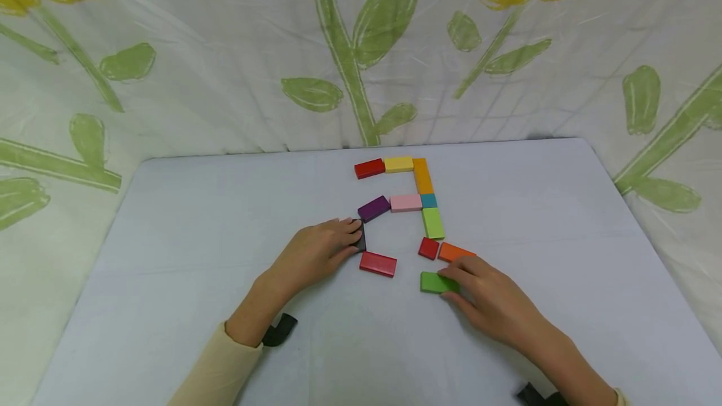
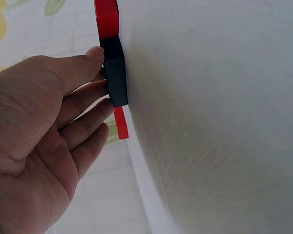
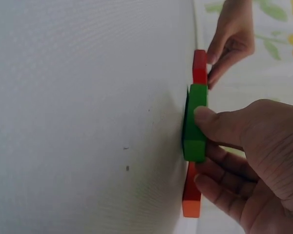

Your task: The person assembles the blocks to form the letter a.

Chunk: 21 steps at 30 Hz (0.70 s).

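My left hand holds a black block flat on the table, thumb at one end and fingertips along it. Just beyond it a purple block lies at a slant, and on the near side is a red-pink block. On the other side, my right hand pinches a green block between thumb and fingers, low over the tabletop. Behind that block lie an orange block and a small red block.
Farther back, a pink block adjoins a bent line of red, yellow, amber, teal and light green blocks. The white table ends at a curtain printed with flowers.
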Each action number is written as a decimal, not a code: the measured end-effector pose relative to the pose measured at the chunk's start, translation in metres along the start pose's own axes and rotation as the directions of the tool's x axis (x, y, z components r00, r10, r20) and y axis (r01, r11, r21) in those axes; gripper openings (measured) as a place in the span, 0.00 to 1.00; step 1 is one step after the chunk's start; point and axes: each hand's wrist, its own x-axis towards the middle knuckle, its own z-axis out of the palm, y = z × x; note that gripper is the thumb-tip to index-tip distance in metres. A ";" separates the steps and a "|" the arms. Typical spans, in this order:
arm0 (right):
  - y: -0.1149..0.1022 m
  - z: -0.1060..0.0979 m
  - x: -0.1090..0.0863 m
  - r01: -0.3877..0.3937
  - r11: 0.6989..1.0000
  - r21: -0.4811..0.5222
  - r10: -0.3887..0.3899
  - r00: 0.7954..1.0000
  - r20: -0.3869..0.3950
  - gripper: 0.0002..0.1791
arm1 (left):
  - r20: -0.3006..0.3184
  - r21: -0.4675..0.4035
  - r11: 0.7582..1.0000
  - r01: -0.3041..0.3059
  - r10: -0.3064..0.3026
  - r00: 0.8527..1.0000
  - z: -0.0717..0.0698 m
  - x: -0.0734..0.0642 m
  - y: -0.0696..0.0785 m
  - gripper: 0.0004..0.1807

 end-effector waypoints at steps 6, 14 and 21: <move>0.001 0.001 0.005 0.067 0.998 0.017 -0.067 0.998 0.012 0.22 | 0.003 0.002 1.000 0.001 -0.001 1.000 -0.001 0.000 0.000 0.22; 0.001 0.000 0.018 0.121 0.992 0.020 -0.122 0.992 0.039 0.23 | -0.016 -0.009 1.000 -0.012 0.012 1.000 -0.002 -0.001 0.000 0.23; 0.001 0.000 0.027 0.149 0.989 0.019 -0.150 0.987 0.061 0.22 | -0.008 -0.009 1.000 -0.012 0.012 1.000 -0.001 0.001 0.001 0.22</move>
